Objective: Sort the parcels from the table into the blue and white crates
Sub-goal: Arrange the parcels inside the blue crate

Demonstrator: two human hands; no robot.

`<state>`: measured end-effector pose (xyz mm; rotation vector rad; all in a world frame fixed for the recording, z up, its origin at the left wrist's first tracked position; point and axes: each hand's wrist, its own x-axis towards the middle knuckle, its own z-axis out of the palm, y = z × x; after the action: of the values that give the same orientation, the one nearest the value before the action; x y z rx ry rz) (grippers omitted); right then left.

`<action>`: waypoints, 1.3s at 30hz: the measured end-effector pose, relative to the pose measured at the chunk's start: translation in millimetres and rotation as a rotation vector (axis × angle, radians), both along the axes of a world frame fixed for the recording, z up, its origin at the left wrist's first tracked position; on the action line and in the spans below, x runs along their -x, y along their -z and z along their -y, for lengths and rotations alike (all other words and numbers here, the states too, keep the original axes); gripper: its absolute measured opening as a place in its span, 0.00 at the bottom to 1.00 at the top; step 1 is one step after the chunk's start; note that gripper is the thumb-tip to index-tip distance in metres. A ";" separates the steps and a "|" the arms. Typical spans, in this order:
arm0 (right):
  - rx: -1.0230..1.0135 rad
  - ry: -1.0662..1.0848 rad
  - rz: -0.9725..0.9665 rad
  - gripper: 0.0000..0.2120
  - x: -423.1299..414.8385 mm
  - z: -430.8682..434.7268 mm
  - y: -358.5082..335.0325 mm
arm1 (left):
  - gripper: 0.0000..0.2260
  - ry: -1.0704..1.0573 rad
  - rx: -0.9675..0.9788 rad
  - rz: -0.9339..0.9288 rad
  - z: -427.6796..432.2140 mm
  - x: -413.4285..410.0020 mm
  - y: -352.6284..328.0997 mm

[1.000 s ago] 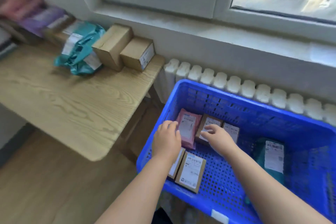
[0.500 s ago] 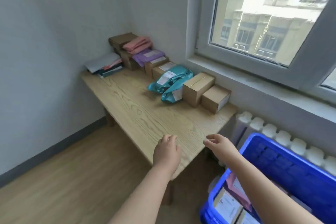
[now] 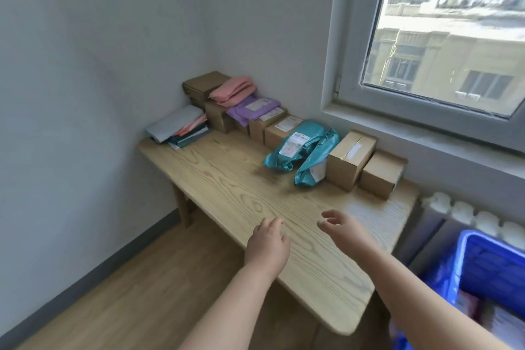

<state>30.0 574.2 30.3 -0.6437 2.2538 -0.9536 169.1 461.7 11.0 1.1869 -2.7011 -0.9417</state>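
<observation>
Above wooden table (image 3: 227, 179), left hand (image 3: 267, 247) and right hand (image 3: 345, 231) hover, loosely curled.

Parcels are lined along the table's (image 3: 250, 202) window-wall edge. At its near end a taped cardboard box (image 3: 350, 159) and a smaller cardboard box (image 3: 382, 173) are set side by side, touching. Just beyond them two crumpled teal mailer bags (image 3: 301, 148) are laid, labels up. Two labelled boxes (image 3: 279, 131) follow. A purple mailer (image 3: 252, 107) and a pink mailer (image 3: 233, 89) are piled on further boxes. Brown flat packets (image 3: 204, 84) are stacked in the far corner, and grey flat mailers (image 3: 177, 125) at the far end's other corner. The blue crate (image 3: 483, 270) is seen low, past the near end, its contents blurred.
</observation>
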 end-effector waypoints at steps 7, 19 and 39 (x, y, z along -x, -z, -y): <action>0.028 0.062 0.032 0.20 38.2 69.4 13.5 | 0.21 0.012 -0.030 -0.044 77.4 46.3 4.5; 0.025 0.122 0.071 0.20 105.9 188.6 27.8 | 0.21 0.029 -0.029 0.026 195.3 122.0 15.5; 0.104 0.705 0.292 0.35 166.0 329.3 66.7 | 0.27 0.364 -0.267 0.192 385.0 265.5 66.6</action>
<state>-136.0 244.9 -36.4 0.2785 2.1887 -1.3892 -96.5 76.7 -55.5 0.8684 -3.0912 -1.3327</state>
